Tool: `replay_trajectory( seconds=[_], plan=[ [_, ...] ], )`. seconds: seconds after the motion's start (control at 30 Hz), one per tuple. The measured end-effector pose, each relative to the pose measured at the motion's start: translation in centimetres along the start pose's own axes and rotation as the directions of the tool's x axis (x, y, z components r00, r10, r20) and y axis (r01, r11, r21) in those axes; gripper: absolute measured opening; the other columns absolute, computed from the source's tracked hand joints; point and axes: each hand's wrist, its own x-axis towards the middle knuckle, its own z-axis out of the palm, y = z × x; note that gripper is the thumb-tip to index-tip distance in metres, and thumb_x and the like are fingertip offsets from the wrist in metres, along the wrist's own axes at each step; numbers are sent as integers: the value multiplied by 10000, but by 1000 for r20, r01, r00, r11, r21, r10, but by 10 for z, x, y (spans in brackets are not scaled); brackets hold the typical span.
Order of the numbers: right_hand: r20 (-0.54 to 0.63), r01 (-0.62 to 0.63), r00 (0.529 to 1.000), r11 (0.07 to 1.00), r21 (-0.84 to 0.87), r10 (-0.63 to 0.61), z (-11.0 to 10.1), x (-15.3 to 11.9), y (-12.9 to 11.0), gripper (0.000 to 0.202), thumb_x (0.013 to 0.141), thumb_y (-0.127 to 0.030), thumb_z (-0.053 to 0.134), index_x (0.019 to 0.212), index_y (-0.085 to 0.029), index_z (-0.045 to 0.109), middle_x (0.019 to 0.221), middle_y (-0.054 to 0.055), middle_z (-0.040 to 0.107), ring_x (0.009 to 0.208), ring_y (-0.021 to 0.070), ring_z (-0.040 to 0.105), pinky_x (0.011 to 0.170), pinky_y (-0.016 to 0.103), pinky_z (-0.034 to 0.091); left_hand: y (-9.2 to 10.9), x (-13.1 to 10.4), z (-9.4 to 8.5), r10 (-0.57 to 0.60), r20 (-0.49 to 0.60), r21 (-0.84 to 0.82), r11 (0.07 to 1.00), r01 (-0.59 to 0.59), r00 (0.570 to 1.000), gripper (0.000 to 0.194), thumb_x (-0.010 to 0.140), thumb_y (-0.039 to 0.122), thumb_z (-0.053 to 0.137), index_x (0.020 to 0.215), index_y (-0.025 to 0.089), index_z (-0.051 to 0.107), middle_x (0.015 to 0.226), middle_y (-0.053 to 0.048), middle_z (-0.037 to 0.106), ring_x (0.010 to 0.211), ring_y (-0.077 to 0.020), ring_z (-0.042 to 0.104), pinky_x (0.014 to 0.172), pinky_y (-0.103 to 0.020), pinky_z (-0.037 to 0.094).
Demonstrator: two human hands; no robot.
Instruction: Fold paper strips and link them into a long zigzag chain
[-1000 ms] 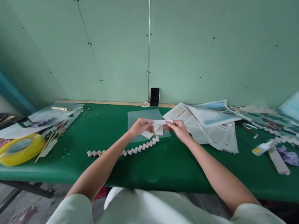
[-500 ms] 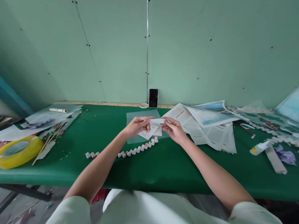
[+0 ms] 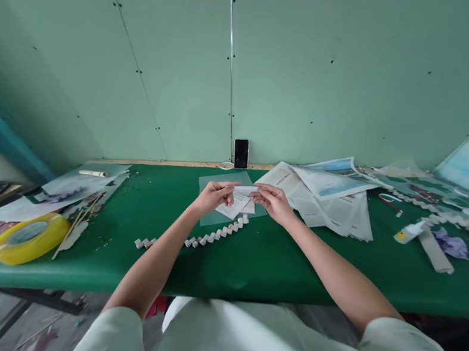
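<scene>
Between my two hands stretches a narrow white paper strip (image 3: 244, 189). My left hand (image 3: 215, 195) pinches its left end, and my right hand (image 3: 273, 201) pinches the right end. Below the strip, white paper pieces (image 3: 236, 206) lie on a translucent sheet (image 3: 209, 217). A zigzag chain of small folded paper links (image 3: 217, 235) runs on the green table, partly hidden behind my left forearm.
A phone (image 3: 241, 153) leans on the wall. Newspapers (image 3: 324, 206) lie right of my hands. Farther right are a glue bottle (image 3: 408, 231), purple crumpled paper (image 3: 450, 244) and another folded chain (image 3: 457, 221). A yellow tape roll (image 3: 29, 238) and sticks (image 3: 79, 224) are at left.
The strip between my hands looks narrower, as if turned or folded over. Both hands stay in nearly the same place.
</scene>
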Motion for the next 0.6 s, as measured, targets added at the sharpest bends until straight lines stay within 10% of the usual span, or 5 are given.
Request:
replay_trajectory(
  seconds=[0.6],
  plan=[
    [-96,144,979,939,-314,-182,2,-7,-3,294,870,-469,812,970,-193,809,781,54,759,677,182,651,664,322,518,-3,-5,3,-204,129,66,978,197,970,602,856,407,861,1328,72,697,774,-93,744,708,-175,711,729,-314,564]
  ],
)
